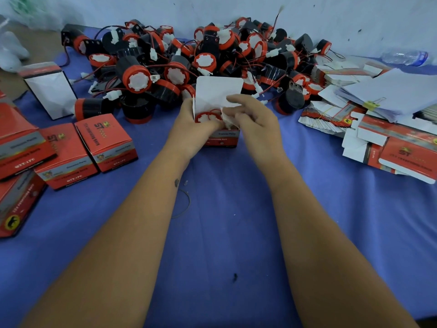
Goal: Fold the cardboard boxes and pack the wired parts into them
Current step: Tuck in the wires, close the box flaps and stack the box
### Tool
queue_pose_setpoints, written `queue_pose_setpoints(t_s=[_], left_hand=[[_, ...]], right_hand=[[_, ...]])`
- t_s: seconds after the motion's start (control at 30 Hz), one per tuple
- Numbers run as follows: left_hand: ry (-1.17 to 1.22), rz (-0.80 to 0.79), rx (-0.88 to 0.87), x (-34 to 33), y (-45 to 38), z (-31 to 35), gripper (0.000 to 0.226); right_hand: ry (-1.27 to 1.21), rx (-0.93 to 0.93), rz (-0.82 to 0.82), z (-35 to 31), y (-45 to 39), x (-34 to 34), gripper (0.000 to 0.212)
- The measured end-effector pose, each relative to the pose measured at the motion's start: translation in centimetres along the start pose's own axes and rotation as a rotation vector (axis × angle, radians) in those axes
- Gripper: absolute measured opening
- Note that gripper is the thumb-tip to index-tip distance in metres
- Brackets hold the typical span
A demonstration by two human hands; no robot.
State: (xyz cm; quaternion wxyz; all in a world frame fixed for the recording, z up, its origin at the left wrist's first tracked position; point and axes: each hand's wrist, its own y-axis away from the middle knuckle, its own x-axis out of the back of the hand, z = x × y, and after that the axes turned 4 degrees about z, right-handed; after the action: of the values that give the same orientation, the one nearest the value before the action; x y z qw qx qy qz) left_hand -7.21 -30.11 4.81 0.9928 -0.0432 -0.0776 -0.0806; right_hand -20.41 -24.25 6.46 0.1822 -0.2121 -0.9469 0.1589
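Inside, the open box (222, 138) holds one wired part (208, 117).

Small packing workshop, hand-assembly type. Bench (224, 233) w/ blue cloth cover against a plain white wall (331, 17). Big loose heap of red-black wired parts (189, 60) at the back, closed printed boxes (71, 152) on the left, stacks of flat unfolded cartons (378, 129) on the right.
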Motion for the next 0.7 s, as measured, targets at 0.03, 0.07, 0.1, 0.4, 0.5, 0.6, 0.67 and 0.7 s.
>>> queue_pose_setpoints(t_s=[0.03, 0.07, 0.1, 0.4, 0.5, 0.6, 0.67, 0.7], left_hand=[[0.013, 0.001, 0.004, 0.0, 0.0, 0.0, 0.086], [0.027, 0.001, 0.006, 0.1, 0.1, 0.0, 0.077], [0.039, -0.001, 0.006, 0.1, 0.1, 0.1, 0.067], [0.052, 0.047, 0.002, -0.2, 0.2, 0.2, 0.055], [-0.017, 0.099, -0.003, -0.6, 0.1, 0.1, 0.071], [-0.046, 0.144, 0.005, -0.9, 0.3, 0.5, 0.076], [-0.051, 0.170, 0.014, -1.0, 0.4, 0.8, 0.077], [-0.053, 0.179, 0.016, -1.1, 0.5, 0.9, 0.076]], right_hand=[[-0.005, -0.014, 0.003, 0.0, -0.1, 0.0, 0.031], [0.010, -0.015, 0.004, 0.0, -0.1, -0.1, 0.029], [0.028, -0.009, 0.006, 0.0, -0.1, -0.2, 0.026], [-0.216, -0.165, -0.003, 0.2, -0.4, 0.0, 0.025], [-0.338, -0.215, 0.013, 0.2, -0.4, 0.2, 0.023], [-0.409, -0.238, 0.023, 0.2, -0.5, 0.2, 0.022], [-0.381, -0.224, 0.022, 0.4, -0.6, 0.1, 0.026], [-0.358, -0.209, 0.021, 0.5, -0.5, 0.0, 0.027]])
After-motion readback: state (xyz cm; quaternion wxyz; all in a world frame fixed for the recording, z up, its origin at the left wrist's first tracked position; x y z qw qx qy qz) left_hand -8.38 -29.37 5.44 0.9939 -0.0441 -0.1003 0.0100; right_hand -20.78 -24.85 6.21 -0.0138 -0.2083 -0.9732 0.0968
